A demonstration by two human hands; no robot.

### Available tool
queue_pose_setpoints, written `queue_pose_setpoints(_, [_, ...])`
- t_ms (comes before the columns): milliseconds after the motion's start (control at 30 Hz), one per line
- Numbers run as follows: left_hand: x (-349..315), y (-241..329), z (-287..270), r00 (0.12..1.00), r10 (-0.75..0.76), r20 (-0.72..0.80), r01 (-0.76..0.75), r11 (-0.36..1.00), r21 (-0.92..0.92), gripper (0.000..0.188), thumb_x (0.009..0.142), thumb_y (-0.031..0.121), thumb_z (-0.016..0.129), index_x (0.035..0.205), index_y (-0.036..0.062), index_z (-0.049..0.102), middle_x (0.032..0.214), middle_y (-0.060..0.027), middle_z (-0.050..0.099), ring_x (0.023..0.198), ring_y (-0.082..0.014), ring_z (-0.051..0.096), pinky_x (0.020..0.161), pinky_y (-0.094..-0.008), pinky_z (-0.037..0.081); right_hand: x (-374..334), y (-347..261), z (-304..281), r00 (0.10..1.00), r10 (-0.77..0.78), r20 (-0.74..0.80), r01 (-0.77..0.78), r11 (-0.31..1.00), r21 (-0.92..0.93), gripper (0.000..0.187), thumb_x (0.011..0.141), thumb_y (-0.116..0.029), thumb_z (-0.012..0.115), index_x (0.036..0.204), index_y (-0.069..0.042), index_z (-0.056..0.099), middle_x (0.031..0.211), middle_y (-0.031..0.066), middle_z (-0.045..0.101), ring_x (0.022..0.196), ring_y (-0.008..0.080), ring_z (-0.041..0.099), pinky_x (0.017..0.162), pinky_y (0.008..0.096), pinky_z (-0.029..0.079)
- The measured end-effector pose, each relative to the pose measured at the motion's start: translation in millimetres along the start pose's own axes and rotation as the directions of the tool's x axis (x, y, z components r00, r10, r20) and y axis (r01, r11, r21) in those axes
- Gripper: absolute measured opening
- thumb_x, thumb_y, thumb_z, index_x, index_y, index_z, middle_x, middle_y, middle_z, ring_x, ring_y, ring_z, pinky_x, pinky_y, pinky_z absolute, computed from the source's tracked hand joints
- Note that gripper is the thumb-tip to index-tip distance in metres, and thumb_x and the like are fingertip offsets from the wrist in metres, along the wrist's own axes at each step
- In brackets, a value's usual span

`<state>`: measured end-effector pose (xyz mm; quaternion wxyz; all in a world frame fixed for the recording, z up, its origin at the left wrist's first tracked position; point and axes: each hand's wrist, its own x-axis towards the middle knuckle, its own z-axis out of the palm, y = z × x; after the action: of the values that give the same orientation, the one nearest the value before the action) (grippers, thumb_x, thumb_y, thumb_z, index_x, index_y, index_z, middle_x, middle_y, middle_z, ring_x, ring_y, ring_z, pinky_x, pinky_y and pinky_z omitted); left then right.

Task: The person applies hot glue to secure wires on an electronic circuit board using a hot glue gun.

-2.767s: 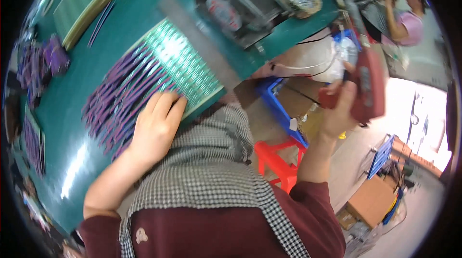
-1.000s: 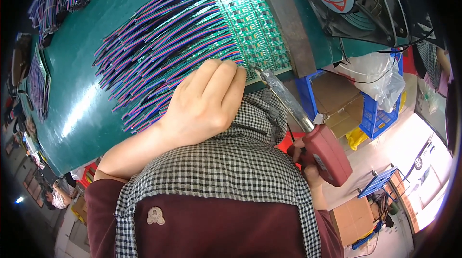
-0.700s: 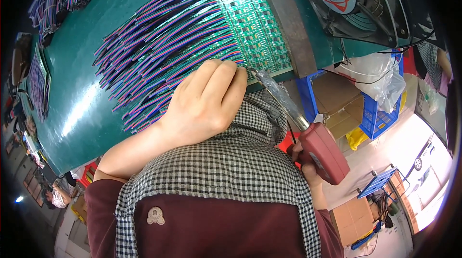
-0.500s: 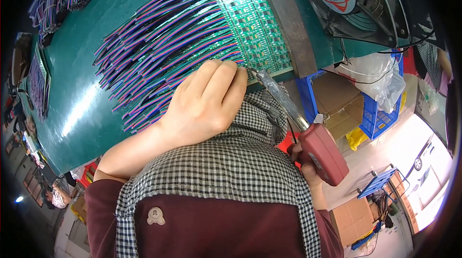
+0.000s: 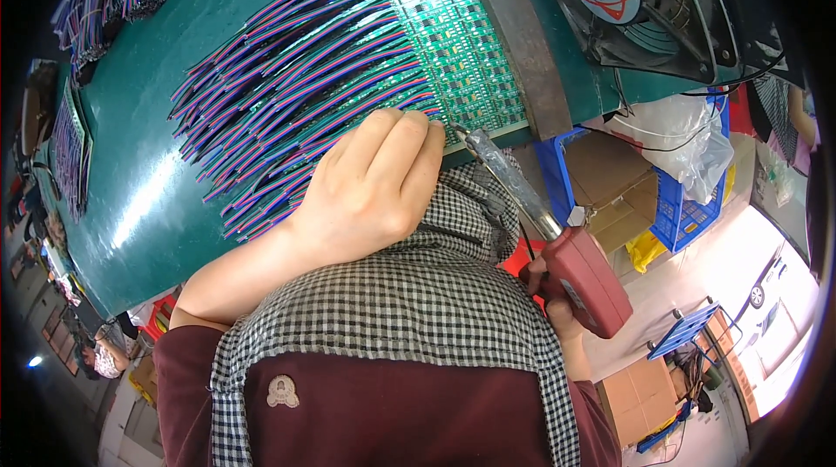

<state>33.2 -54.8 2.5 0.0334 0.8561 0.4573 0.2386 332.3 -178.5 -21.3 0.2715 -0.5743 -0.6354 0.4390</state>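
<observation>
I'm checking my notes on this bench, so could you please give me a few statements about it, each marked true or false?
1. The right hand holds a dark red soldering gun. True.
2. A metal bar lies between the circuit board and the fan. True.
3. The left hand lies on the fan. False: the left hand lies over the wires.
4. The apron is plain red. False: the apron is checked, dark and light.
5. The soldering gun's tip is close to the left hand's fingers. True.
</observation>
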Motion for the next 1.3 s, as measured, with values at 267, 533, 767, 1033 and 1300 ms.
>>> queue_pose_setpoints(267, [1, -2, 3, 0.997, 0.076, -0.020, -0.073, 0.988, 0.134, 0.017, 0.071, 0.003, 0.065, 0.086, -0.0053, 0.063, 0.084, -0.0081, 0.056, 0.077, -0.0180, 0.058, 0.056, -0.0238, 0.049, 9, -12, 0, 0.999, 0.040, -0.011, -0.037, 0.973, 0.230, 0.081, 0.068, -0.039, 0.083, 0.129, 0.004, 0.051, 0.093, 0.0123, 0.070, 0.077, 0.0212, 0.069, 0.069, 0.0294, 0.053])
queue_pose_setpoints(533, [3, -1, 2, 0.993, 0.114, -0.002, -0.112, 0.978, 0.178, 0.017, 0.068, 0.002, 0.063, 0.083, -0.0056, 0.063, 0.083, -0.0087, 0.056, 0.075, -0.0175, 0.057, 0.056, -0.0230, 0.048, 16, -20, -2, 0.998, 0.055, 0.008, -0.055, 0.972, 0.229, 0.081, 0.069, -0.042, 0.083, 0.126, 0.006, 0.052, 0.094, 0.0136, 0.070, 0.077, 0.0225, 0.069, 0.070, 0.0302, 0.053])
queue_pose_setpoints(767, [2, 0, 4, 0.983, 0.180, 0.020, -0.179, 0.946, 0.270, 0.015, 0.067, 0.002, 0.062, 0.080, -0.0063, 0.062, 0.087, -0.0112, 0.058, 0.075, -0.0185, 0.057, 0.057, -0.0228, 0.049, 6, -11, 1, 0.999, 0.029, -0.042, -0.019, 0.979, 0.203, 0.084, 0.071, -0.048, 0.079, 0.128, 0.006, 0.049, 0.093, 0.0129, 0.069, 0.076, 0.0199, 0.069, 0.069, 0.0288, 0.053])
queue_pose_setpoints(1033, [0, 0, 1, 0.985, 0.169, 0.019, -0.169, 0.957, 0.238, 0.018, 0.069, 0.004, 0.063, 0.085, -0.0066, 0.064, 0.088, -0.0112, 0.059, 0.080, -0.0195, 0.059, 0.060, -0.0236, 0.050, 8, -14, 5, 1.000, 0.012, -0.022, -0.006, 0.962, 0.274, 0.084, 0.073, -0.043, 0.080, 0.131, 0.006, 0.046, 0.080, 0.0084, 0.068, 0.064, 0.0158, 0.066, 0.061, 0.0264, 0.052])
queue_pose_setpoints(1300, [-2, -4, 3, 0.986, 0.166, -0.019, -0.159, 0.970, 0.184, 0.018, 0.071, 0.004, 0.063, 0.086, -0.0053, 0.065, 0.086, -0.0094, 0.059, 0.080, -0.0185, 0.060, 0.062, -0.0239, 0.052, 21, -26, 6, 0.999, -0.028, -0.040, 0.035, 0.980, 0.196, 0.069, 0.074, -0.026, 0.080, 0.127, 0.007, 0.050, 0.076, 0.0074, 0.068, 0.064, 0.0168, 0.065, 0.061, 0.0267, 0.051])
